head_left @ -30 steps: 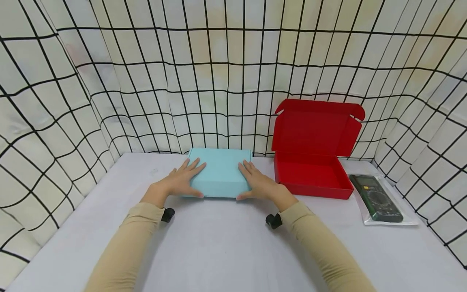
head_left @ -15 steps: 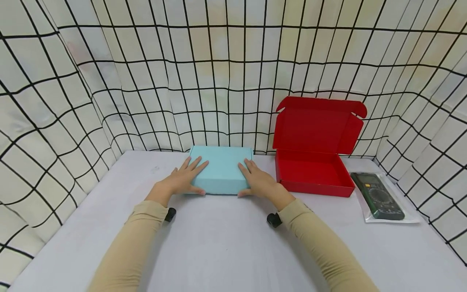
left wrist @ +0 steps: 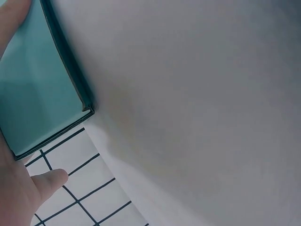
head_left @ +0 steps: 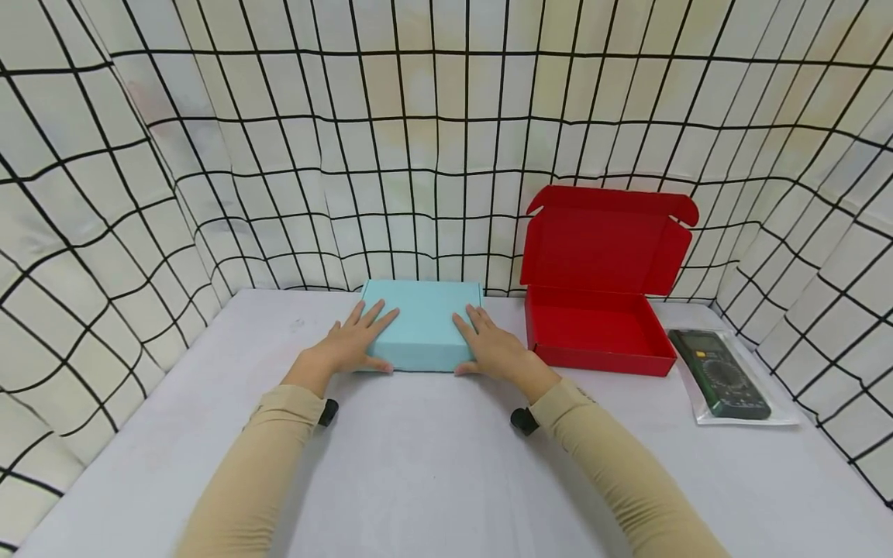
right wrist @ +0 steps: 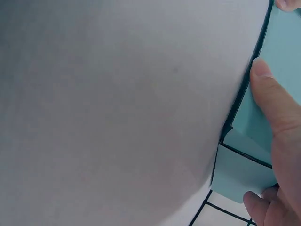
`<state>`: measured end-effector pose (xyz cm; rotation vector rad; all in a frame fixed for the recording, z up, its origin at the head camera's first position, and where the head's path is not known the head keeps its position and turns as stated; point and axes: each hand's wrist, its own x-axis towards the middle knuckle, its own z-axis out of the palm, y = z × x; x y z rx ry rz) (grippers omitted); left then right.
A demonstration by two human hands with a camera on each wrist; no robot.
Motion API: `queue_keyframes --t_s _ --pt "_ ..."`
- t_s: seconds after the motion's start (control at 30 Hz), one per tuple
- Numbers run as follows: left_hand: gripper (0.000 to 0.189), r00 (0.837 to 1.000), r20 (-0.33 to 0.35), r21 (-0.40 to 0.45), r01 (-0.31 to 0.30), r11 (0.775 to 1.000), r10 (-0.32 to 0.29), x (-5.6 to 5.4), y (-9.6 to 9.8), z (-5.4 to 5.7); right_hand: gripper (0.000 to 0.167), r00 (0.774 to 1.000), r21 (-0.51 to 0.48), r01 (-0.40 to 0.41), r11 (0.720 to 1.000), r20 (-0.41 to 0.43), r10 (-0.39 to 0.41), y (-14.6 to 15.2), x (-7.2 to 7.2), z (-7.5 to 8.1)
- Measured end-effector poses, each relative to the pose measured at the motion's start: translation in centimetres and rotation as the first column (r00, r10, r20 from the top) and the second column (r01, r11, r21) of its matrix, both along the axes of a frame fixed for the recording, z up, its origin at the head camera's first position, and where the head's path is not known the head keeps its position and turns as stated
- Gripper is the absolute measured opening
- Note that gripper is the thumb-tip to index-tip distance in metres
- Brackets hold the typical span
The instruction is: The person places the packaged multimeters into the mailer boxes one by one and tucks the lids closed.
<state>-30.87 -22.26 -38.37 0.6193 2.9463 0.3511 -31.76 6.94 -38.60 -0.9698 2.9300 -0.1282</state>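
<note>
A closed light-blue cardboard box [head_left: 424,322] lies flat at the back middle of the table. At its left end rests my left hand [head_left: 349,342], fingers spread over the top and thumb along the front face. My right hand [head_left: 498,349] lies the same way on the right end, fingers spread. In the left wrist view, the box [left wrist: 42,94] shows its front face and a lower corner beside the hand [left wrist: 19,193]. The right wrist view has the thumb [right wrist: 270,92] against the front face of the box [right wrist: 254,113], near its lower edge.
An open red cardboard box [head_left: 600,329] stands to the right, its lid raised. Further right lies a multimeter [head_left: 722,376] in a clear plastic bag. The white table [head_left: 425,473] backs onto white curtains with a black grid [head_left: 446,147].
Both hands stay on the blue box with hardly any movement; the right fingers have crept very slightly left. The whole head view has shifted a little.
</note>
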Motion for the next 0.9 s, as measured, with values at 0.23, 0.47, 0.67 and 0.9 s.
queue_keyframes --t_s 0.23,0.47,0.67,0.9 --pt "0.106 1.0 0.008 0.004 -0.001 1.0 0.001 0.0 -0.1 0.3 0.1 0.999 -0.015 -0.053 0.998 -0.011 0.053 0.2 -0.9 -0.1" --pt "0.105 0.999 0.043 0.019 0.02 1.0 -0.02 0.1 0.1 0.3 0.099 0.981 -0.003 -0.195 0.981 -0.007 0.195 0.8 -1.6 -0.5" --pt "0.103 0.998 0.053 0.015 0.015 1.0 -0.016 -0.1 0.2 0.5 0.097 0.98 -0.051 -0.199 0.979 0.0 0.2 1.0 -1.6 -0.6" --pt "0.099 0.999 0.052 0.016 0.01 1.0 -0.01 0.1 0.2 0.8 0.092 0.98 -0.062 -0.197 0.979 -0.02 0.196 0.7 -1.6 -0.4"
